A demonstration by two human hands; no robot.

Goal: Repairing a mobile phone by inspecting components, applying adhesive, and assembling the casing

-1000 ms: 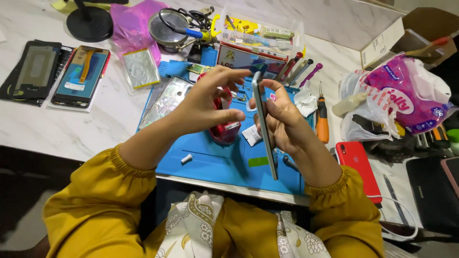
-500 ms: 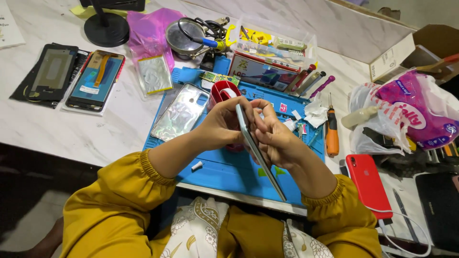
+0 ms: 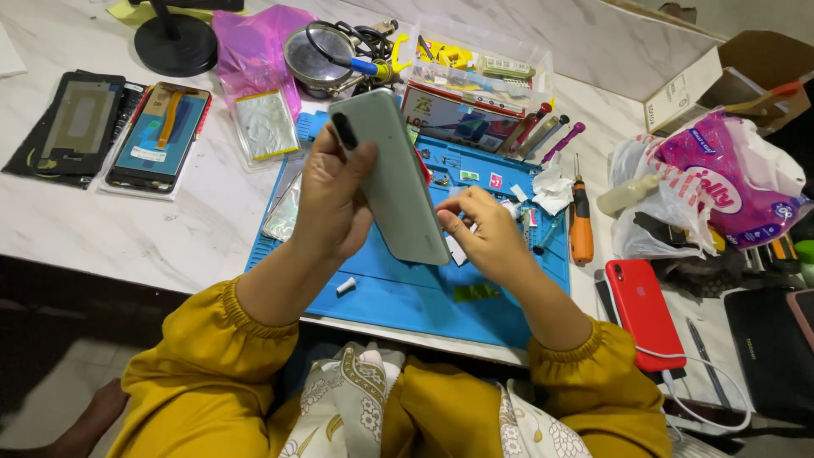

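My left hand (image 3: 332, 199) grips a pale green phone (image 3: 397, 182) by its edge and holds it tilted above the blue work mat (image 3: 398, 293), back cover up, camera end away from me. My right hand (image 3: 485, 237) is at the phone's lower right corner, fingers bent beside a small white piece (image 3: 455, 248). Whether those fingers pinch something is hidden.
Two opened phones (image 3: 114, 127) lie on the marble table at the left. A clear parts box (image 3: 475, 72), pens and a metal pot stand behind the mat. An orange screwdriver (image 3: 581, 225), a red phone (image 3: 644, 309) and plastic bags (image 3: 704, 191) lie right.
The phone has turned from edge-on to back-up and is now held by my left hand alone. My right hand has slid down to its lower corner.
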